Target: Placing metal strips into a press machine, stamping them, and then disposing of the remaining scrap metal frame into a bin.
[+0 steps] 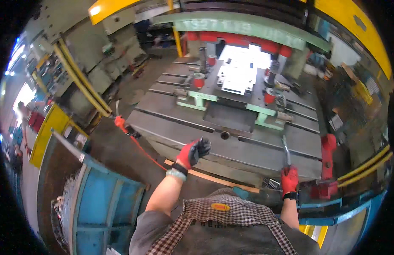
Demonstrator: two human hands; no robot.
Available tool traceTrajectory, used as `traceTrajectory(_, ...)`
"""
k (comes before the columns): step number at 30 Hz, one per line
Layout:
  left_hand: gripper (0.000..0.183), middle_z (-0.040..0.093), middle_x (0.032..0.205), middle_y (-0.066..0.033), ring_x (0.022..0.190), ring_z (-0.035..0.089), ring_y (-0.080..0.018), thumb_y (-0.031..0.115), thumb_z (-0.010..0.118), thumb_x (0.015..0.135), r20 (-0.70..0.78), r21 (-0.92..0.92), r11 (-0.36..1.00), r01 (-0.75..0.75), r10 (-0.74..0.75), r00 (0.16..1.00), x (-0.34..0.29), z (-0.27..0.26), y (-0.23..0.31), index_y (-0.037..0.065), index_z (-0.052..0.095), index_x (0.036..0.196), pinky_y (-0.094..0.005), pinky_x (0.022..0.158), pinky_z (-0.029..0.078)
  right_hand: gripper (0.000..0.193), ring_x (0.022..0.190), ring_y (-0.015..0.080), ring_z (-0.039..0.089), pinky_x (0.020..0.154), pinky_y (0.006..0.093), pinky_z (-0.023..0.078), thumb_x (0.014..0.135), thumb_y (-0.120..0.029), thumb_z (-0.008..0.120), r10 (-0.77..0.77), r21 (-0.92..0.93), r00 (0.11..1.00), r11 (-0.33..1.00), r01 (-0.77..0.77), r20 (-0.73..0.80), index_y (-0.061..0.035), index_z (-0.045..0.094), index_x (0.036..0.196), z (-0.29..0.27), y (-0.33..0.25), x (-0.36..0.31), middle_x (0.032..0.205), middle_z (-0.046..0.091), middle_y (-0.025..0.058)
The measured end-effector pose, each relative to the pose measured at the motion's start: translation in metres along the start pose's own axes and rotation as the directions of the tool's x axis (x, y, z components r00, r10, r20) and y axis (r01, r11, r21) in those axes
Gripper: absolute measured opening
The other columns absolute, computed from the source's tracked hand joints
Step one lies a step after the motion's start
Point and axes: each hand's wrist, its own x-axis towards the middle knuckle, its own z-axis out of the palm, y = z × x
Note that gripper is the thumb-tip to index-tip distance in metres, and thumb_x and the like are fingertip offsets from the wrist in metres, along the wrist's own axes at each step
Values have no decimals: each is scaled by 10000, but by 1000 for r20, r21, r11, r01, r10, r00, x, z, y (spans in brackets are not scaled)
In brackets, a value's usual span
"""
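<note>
My right hand [289, 180], in a red glove, is closed around the lower end of a slim silver metal bar [286, 149]. The bar points up over the right front part of the slotted steel press bed [180, 123]; its exact kind cannot be made out. My left hand [193, 154], in a red glove with dark fingers and palm, hovers by the front edge of the bed. Its fingers are loosely bent and apart from the thumb, and nothing shows in them. Farther back on the bed stands a die [211, 89] with green feet, red-topped posts and a brightly lit plate [239, 70].
A green press beam [243, 29] hangs above the die. At the left are a blue metal bin [107, 199] and an orange-red hose [141, 148]. A red bracket [328, 159] stands right of the bed. A wooden strip [222, 180] runs along the front. Another person [33, 121] stands far left.
</note>
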Motion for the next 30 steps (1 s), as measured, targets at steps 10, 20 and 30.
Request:
traceTrajectory(10,337,599,1085,-189,973,595,-299,187,387,922,-569,-53,984,-169,109,815,-258,-210,-149,-24,509,1154,-381,857,479,501,723,177,552,606,273,440,894,-360,493,-79,416,990,909,23,117,-36,439,1273,61,103,49,977,587,67)
traceTrajectory(20,458,620,1020,-178,994,580,-320,456,635,711,-846,528,285,800,93,525,-413,-253,-261,78,660,969,-392,843,459,416,901,106,487,736,252,398,896,-286,501,-258,883,870,338,-326,420,-85,477,1259,-18,-80,12,1037,562,-18)
traceTrajectory(30,458,613,1034,-181,1001,576,-324,448,615,726,-809,501,619,605,87,581,-389,-274,-214,73,646,987,-398,847,457,286,523,89,455,424,235,340,875,-369,558,-176,908,908,258,-329,379,-149,532,1054,44,-268,70,656,463,-34)
